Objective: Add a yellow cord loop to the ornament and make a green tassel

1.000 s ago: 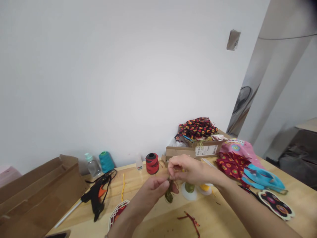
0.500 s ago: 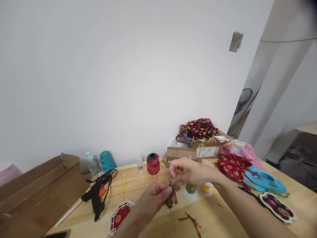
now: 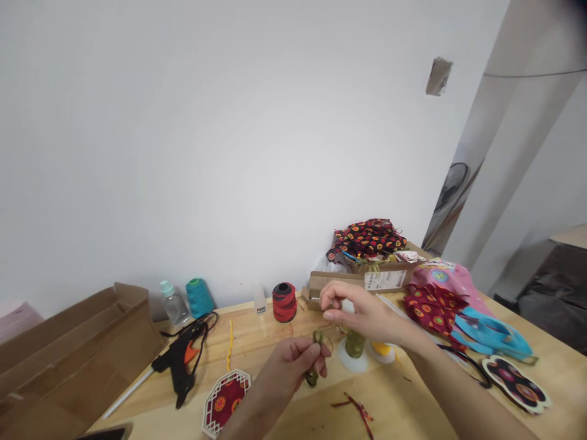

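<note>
My left hand (image 3: pixel 293 363) is closed, thumb and fingers pinching a small looped bundle of olive-green cord (image 3: pixel 312 377). A loop of the cord stands up above the thumb, and the rest hangs below the fingers. Higher and to the right, my right hand (image 3: pixel 355 310) is apart from the bundle with its fingers curled. Whatever its fingertips hold is too small to make out. Just under the right hand stands a spool of olive-green cord (image 3: pixel 354 345) on a white base. Beside it is a yellow spool (image 3: pixel 383 350), partly covered by the right hand and forearm.
A black glue gun (image 3: pixel 181 360), octagonal framed piece (image 3: pixel 227 400) and cardboard box (image 3: pixel 68 360) lie left. Behind are a teal spool (image 3: pixel 200 297), clear bottle (image 3: pixel 174 305) and red-black spool (image 3: pixel 284 302). Red scraps (image 3: pixel 360 409) lie in front; patterned fabric (image 3: pixel 435 311) is right.
My right hand has lifted up and right, away from the cord bundle in my left hand. The left hand keeps its pinch, and a loop of cord now shows above its thumb.
</note>
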The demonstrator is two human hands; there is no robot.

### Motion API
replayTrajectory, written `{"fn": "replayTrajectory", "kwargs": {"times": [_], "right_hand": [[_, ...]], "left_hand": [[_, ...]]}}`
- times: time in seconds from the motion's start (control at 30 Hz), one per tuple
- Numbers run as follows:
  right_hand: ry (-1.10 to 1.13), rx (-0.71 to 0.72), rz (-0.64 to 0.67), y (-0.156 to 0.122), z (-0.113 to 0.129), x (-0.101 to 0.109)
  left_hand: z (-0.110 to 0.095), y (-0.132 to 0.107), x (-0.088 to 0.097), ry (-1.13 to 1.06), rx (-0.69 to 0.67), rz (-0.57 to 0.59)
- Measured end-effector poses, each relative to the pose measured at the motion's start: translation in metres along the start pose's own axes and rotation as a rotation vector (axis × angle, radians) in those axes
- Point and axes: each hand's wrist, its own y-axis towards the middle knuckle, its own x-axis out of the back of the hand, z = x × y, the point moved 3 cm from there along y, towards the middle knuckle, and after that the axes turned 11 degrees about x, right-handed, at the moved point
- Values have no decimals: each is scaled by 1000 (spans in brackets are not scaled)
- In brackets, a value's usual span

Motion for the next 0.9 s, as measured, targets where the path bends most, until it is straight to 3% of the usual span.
{"fn": "replayTrajectory", "kwargs": {"times": [0.17, 0.27, 0.33, 0.43, 0.57, 0.77, 0.83, 0.9], "right_hand": [[14, -96, -433, -49, -2, 0], [1, -237, -760, -109, -16, -11], [-87, -396, -882, -155, -31, -16], [-370, -645, -802, -217, -56, -7], [-750, -644, -477, -257, -82, 27], [-751, -736, -48, -237, -93, 46], [-736, -763, -17, -230, -89, 49], [-714, -769, -77, -235, -86, 53]], "left_hand": [[6, 5, 6, 15, -42, -71], [12, 9, 14, 70, -77, -179], [15, 11, 19, 57, -127, -253], [15, 12, 23, -79, -193, -335], [14, 12, 24, -371, -207, -363], [16, 14, 21, -667, -310, -329], [19, 14, 22, -749, -334, -321], [23, 14, 24, -820, -337, -331]]}}
